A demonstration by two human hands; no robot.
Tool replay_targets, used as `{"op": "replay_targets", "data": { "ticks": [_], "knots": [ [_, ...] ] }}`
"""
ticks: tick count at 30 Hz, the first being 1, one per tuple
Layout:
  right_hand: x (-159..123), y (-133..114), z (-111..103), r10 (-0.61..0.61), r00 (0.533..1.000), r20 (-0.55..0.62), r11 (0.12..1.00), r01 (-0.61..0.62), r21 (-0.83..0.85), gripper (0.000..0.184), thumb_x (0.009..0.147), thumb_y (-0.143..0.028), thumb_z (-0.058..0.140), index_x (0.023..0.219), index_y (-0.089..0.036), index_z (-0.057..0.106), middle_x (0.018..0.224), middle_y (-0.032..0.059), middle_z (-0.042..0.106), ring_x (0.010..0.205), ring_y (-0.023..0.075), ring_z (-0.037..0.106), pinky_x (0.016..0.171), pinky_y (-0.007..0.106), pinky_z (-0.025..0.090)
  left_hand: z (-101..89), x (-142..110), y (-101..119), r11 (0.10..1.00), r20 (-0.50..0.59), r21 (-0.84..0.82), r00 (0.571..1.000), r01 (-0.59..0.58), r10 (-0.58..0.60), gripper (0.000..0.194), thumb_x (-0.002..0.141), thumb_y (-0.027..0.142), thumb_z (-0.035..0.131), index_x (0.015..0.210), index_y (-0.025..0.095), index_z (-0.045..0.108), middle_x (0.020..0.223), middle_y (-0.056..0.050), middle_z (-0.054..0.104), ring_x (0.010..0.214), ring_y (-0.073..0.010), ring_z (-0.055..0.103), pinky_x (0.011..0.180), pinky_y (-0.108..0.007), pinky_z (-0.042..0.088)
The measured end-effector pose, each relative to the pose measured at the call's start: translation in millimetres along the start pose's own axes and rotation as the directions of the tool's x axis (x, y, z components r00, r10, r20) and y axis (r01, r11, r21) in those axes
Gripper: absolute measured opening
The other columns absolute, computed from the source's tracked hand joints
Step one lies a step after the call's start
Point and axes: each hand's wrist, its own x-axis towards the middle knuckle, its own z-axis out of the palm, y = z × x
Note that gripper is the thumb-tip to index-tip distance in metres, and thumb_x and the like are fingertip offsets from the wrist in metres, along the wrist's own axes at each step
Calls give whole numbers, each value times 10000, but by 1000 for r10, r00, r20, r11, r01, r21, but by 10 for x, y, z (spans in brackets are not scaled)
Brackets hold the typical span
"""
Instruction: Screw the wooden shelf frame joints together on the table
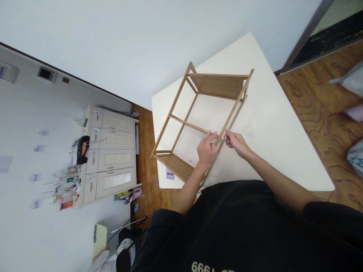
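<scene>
A light wooden shelf frame lies on its side on a white table, with a shelf board at each end and thin rails between. My left hand rests on the frame's middle cross rail where it meets the near side rail, fingers curled around the joint. My right hand is just to the right of it, fingers pinched on a small pale piece at the same joint; I cannot make out what it is.
A small white card with a red mark lies near the table's left edge. A white cabinet with louvred drawers and clutter on top stands against the wall. Wooden floor surrounds the table, with bags at the right edge.
</scene>
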Motion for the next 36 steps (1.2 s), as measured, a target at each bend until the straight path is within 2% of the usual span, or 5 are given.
{"op": "replay_targets", "data": {
  "ticks": [8,14,21,30,36],
  "knots": [
    [40,4,-39,-40,999,-28,999,39,-25,677,844,-797,528,577,-177,578,452,-24,406,420,84,347,414,243,273,4,1,-9,999,19,31,1000,11,-12,476,857,-49,383,1162,212,638,1311,-14,702,1441,-135,465,1169,-342,476],
    [58,15,3,202,978,57,941,-210,265,515,919,-589,583,610,-182,516,471,-76,299,382,49,246,358,187,162,20,-4,-25,1000,7,22,1000,16,-16,472,855,-54,390,1155,207,644,1306,-17,705,1440,-143,469,1166,-346,475],
    [60,-106,-56,425,889,171,834,-458,308,399,1018,-351,443,668,-173,512,488,-81,299,369,41,192,333,164,147,12,-3,-9,1000,-5,22,1000,4,-3,463,856,-40,383,1146,212,641,1304,-7,707,1422,-141,494,1157,-346,481],
    [-53,-130,-22,218,975,38,949,-221,225,298,909,-369,689,730,-178,547,582,-54,426,467,50,353,388,167,220,57,15,-21,1000,-17,-27,1000,-5,5,428,848,-30,422,1124,216,638,1306,-16,706,1423,-141,492,1180,-355,454],
    [-115,-38,-447,29,974,-223,998,-14,65,386,863,-514,697,696,-208,532,539,-54,426,459,79,402,400,207,270,-52,13,-18,988,33,-149,999,32,-28,394,897,2,439,1188,214,600,1340,-38,685,1426,-133,486,1205,-345,426]
  ]
}}
